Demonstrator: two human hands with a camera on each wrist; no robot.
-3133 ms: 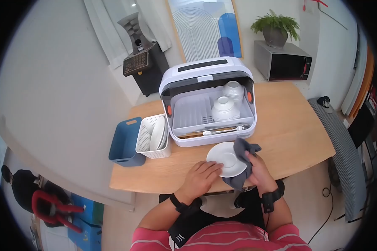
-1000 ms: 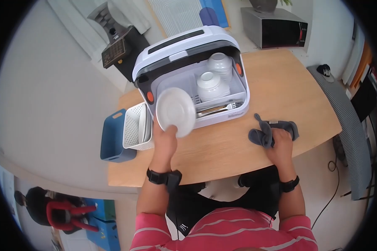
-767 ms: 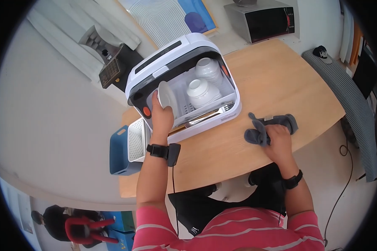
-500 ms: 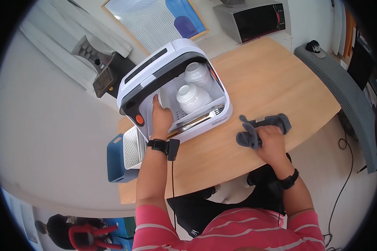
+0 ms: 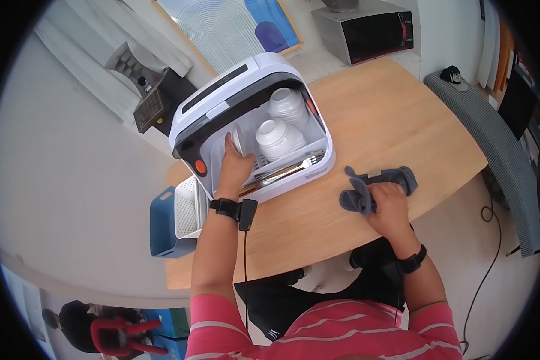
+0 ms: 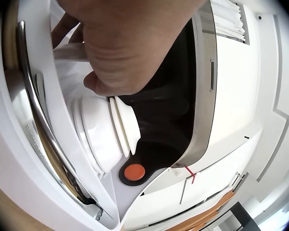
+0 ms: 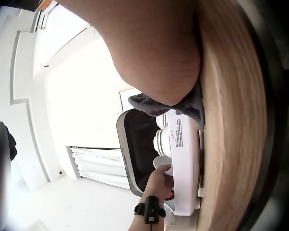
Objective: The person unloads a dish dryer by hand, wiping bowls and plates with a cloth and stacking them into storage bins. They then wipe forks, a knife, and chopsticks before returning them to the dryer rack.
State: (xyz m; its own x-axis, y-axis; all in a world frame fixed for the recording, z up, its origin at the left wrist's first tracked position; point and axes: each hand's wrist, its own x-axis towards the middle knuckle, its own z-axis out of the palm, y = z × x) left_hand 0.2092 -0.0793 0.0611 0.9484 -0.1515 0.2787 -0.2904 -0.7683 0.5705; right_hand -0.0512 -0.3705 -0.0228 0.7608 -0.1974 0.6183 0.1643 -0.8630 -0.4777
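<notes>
- While our left hand (image 5: 235, 171) pinches the white plate (image 5: 239, 139) between thumb and fingers, the plate lies just beyond that wrist, inside the open dish cabinet (image 5: 320, 171).
- We see it nearly on edge, its long visible axis running roughly front to back, left of the upturned white bowls (image 5: 275, 138); whether its rim touches the cabinet floor, we cannot tell.
- Our left hand is clearly nearer; our right hand (image 5: 391, 210) is well apart, over the tabletop (image 5: 294, 228) to the right, its fingers curled on the gray cloth (image 5: 357, 203).
</notes>
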